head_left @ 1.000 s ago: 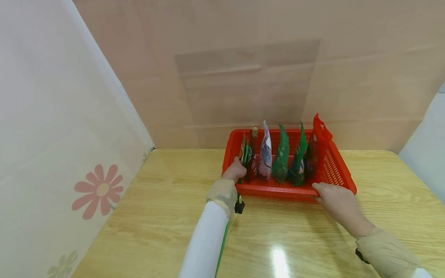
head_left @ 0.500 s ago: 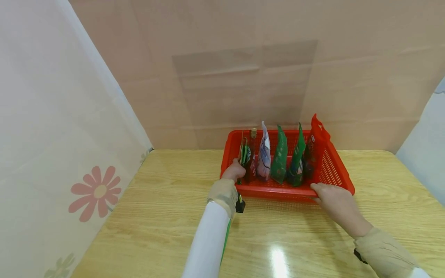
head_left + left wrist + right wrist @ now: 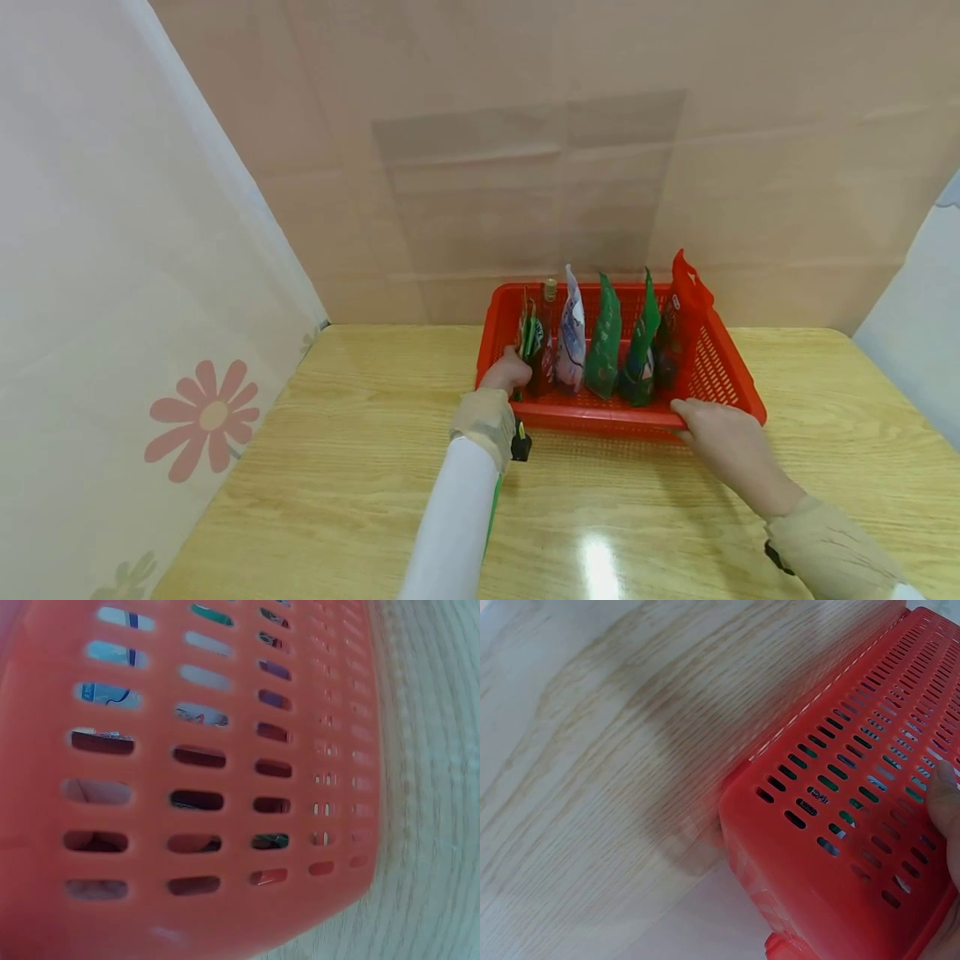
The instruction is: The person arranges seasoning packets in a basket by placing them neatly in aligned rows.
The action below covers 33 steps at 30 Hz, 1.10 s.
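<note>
A red plastic basket stands at the back of the wooden table. My left hand reaches over its front left rim and grips a slim green packet at the left end; most of the fingers are hidden. In the left wrist view the slotted basket wall covers nearly everything. My right hand holds the front rim near the right corner, its thumb on the outer wall in the right wrist view. Between the hands stand a dark bottle, a white-purple bag, two green bags and a red bag.
The wooden table extends in front and to both sides of the basket. Behind it hangs a beige cloth. A pale curtain with a flower print borders the left side.
</note>
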Each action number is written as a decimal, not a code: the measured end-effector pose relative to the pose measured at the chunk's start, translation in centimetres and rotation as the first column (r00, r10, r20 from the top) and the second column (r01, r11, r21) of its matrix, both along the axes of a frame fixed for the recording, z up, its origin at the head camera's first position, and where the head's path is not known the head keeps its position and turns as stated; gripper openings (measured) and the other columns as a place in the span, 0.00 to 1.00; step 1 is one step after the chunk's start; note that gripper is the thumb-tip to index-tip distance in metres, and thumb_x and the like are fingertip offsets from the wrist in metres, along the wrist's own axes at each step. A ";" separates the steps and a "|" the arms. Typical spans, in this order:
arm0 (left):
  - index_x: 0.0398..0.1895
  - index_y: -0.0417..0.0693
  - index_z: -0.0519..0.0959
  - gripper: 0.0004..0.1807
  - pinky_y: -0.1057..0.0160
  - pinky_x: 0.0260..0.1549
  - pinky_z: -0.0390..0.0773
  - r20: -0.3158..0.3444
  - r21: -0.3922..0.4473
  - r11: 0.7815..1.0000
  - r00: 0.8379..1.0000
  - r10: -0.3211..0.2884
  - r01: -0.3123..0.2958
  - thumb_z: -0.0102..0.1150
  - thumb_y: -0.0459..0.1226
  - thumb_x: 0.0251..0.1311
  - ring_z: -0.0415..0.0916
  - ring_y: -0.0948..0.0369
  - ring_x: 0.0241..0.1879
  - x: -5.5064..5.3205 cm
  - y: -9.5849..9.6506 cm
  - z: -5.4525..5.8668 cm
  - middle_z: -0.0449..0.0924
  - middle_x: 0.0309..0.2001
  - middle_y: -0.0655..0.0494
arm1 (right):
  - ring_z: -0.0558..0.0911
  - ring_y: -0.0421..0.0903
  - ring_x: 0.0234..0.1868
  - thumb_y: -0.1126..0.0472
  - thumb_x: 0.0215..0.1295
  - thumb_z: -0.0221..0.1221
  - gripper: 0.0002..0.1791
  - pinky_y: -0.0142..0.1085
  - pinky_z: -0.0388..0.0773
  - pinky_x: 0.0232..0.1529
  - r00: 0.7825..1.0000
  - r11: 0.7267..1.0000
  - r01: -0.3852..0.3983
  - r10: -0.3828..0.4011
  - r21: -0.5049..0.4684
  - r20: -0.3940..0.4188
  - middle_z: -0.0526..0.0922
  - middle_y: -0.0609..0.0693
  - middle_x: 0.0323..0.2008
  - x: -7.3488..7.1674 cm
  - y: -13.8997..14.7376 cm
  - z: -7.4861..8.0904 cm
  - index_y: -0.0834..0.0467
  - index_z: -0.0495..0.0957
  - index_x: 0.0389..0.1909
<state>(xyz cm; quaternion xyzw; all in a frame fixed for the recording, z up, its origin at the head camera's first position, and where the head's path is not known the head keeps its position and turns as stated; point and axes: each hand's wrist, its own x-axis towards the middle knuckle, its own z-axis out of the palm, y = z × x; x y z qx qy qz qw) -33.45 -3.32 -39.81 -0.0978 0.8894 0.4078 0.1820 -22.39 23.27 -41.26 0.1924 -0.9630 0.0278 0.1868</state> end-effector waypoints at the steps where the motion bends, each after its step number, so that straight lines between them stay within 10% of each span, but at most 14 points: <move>1: 0.72 0.41 0.49 0.35 0.58 0.55 0.71 0.010 0.010 1.000 1.000 -0.004 0.004 0.45 0.30 0.62 0.68 0.50 0.57 0.2 -0.1 0.3 0.67 0.64 0.40 | 0.75 0.44 0.18 0.62 0.39 0.75 0.17 0.39 0.73 0.19 1.000 1.000 0.001 -0.001 -0.001 0.001 0.81 0.49 0.21 0.0 0.0 0.0 0.55 0.74 0.25; 11: 0.75 0.41 0.43 0.38 0.61 0.41 0.65 0.068 0.055 0.997 0.996 -0.063 0.059 0.43 0.28 0.62 0.63 0.52 0.59 0.7 -0.2 1.3 0.58 0.70 0.40 | 0.73 0.43 0.17 0.62 0.40 0.74 0.18 0.37 0.69 0.17 1.000 1.000 0.000 0.000 0.007 -0.026 0.77 0.46 0.18 0.1 0.1 0.2 0.53 0.70 0.22; 21: 0.76 0.41 0.41 0.40 0.56 0.64 0.66 0.054 -0.003 0.997 0.995 -0.080 0.081 0.45 0.33 0.63 0.60 0.51 0.68 1.4 -0.4 1.2 0.50 0.75 0.44 | 0.79 0.47 0.21 0.62 0.39 0.75 0.17 0.41 0.76 0.21 1.000 1.000 0.012 -0.012 0.012 0.009 0.83 0.50 0.24 0.3 0.0 0.0 0.56 0.76 0.28; 28: 0.54 0.32 0.67 0.23 0.60 0.40 0.75 -0.139 -0.133 0.989 0.987 -0.082 0.064 0.53 0.29 0.53 0.72 0.53 0.39 1.7 -0.2 0.6 0.77 0.47 0.40 | 0.72 0.42 0.18 0.62 0.40 0.75 0.18 0.36 0.69 0.18 1.000 1.000 0.019 -0.019 0.009 0.009 0.77 0.46 0.19 0.4 -0.3 -0.2 0.53 0.72 0.24; 33: 0.51 0.33 0.70 0.20 0.57 0.44 0.79 -0.232 -0.238 0.969 0.965 -0.123 0.067 0.58 0.29 0.53 0.78 0.50 0.41 2.1 0.1 0.9 0.80 0.44 0.40 | 0.74 0.43 0.18 0.62 0.40 0.75 0.17 0.36 0.70 0.18 1.000 1.000 0.019 -0.019 0.012 0.008 0.80 0.47 0.21 0.5 -0.2 0.0 0.55 0.74 0.26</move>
